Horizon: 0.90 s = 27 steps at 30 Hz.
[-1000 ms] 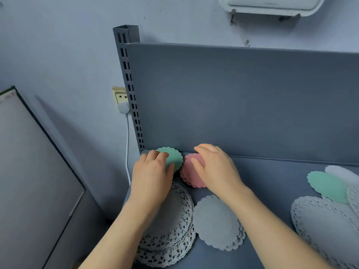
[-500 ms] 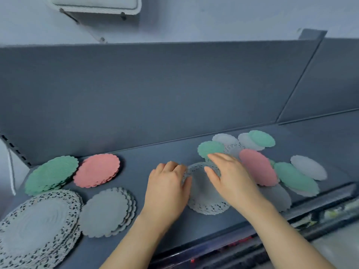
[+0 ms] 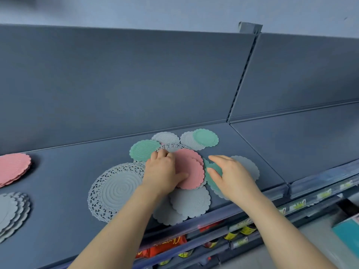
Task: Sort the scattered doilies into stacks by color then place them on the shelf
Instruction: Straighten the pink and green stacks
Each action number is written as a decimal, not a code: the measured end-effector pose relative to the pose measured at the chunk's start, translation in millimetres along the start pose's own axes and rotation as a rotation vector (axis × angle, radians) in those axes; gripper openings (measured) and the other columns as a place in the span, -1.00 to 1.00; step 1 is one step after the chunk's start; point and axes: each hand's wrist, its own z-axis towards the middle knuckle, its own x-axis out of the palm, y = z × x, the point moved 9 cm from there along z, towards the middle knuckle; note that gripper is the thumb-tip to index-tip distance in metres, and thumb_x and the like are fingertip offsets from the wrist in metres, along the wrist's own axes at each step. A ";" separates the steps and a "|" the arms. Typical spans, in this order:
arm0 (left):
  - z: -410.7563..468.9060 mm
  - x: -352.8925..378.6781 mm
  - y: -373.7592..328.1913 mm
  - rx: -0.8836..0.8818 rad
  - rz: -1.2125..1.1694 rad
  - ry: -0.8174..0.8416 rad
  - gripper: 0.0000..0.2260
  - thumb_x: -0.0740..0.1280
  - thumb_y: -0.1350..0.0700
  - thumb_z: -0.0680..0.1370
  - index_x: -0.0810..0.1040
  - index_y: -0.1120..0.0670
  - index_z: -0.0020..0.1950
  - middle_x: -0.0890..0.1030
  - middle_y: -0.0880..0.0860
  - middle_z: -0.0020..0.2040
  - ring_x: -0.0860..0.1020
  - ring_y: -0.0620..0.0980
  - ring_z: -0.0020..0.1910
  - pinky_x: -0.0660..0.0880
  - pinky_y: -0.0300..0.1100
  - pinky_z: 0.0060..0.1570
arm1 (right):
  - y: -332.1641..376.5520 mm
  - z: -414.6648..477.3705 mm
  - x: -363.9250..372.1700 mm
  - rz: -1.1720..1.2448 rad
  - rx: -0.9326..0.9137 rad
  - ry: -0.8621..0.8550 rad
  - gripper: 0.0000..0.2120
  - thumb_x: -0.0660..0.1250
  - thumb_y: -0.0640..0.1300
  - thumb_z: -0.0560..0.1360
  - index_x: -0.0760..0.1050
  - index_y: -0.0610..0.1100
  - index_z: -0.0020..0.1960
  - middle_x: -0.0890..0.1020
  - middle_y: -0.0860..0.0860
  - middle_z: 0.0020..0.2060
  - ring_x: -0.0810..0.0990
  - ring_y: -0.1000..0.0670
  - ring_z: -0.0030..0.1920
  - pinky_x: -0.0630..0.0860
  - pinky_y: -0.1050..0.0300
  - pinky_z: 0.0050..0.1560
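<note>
View from above of a grey-blue metal shelf (image 3: 68, 171) with its upright back panel (image 3: 136, 84). Mid-shelf lies a loose cluster of round, ribbed, rubbery-looking mats. The left hand (image 3: 165, 171) holds the two overlapping pink scalloped doilies (image 3: 191, 166) at the cluster's centre: its fingers curl over their far-left rim and the thumb lies flat on top, so the grip is closed on them. The right hand (image 3: 231, 175) is spread wide with fingers nearly straight; its thumb rests on a green scalloped doily (image 3: 212, 181) just right of the pink pair.

A second green doily (image 3: 143, 150) lies behind the left hand, and a third green doily (image 3: 206, 137) sits near the back edge, overlapping a small grey doily (image 3: 188, 140). A large grey lace-rimmed doily (image 3: 116, 189) lies left of the left forearm. Two plain grey scalloped doilies (image 3: 191, 200) overlap at the front edge, and another grey doily (image 3: 248, 167) shows beyond the right hand.

Toward the shelf's left end stand a sorted pink stack (image 3: 13, 167), nearer the back edge, and a sorted grey stack (image 3: 11, 212), nearer the front edge. Packaged goods (image 3: 167, 243) show on a lower tier.
</note>
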 end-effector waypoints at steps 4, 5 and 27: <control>4.4 -1.9 6.1 -0.069 -0.126 -0.008 -0.52 0.45 -0.21 0.34 0.39 0.05 0.04 0.41 0.01 0.05 0.38 0.06 0.07 0.33 -0.12 0.06 | -11.4 16.1 4.3 0.037 -0.013 0.050 -0.61 0.22 -0.08 0.57 0.38 -0.10 0.39 0.50 0.01 0.31 0.45 -0.02 0.30 0.37 0.09 0.29; 3.6 -3.6 8.6 -0.078 -0.175 -0.010 -0.56 0.47 -0.17 0.33 0.37 0.04 -0.04 0.40 -0.01 -0.03 0.39 0.05 0.01 0.33 -0.14 -0.02 | -11.8 20.6 5.4 0.048 -0.015 0.057 -0.61 0.23 -0.08 0.57 0.38 -0.09 0.39 0.50 0.01 0.31 0.46 -0.02 0.30 0.38 0.09 0.29; -1.9 -51.4 77.9 -0.311 -0.570 -0.355 -0.71 0.46 0.06 0.43 0.39 0.00 0.03 0.56 -0.07 -0.18 0.53 -0.07 -0.24 0.46 -0.15 -0.28 | 22.1 80.5 20.8 0.160 -0.064 0.141 -0.65 0.43 -0.15 0.39 0.48 -0.03 0.16 0.46 0.10 0.01 0.47 0.06 0.03 0.30 0.28 -0.04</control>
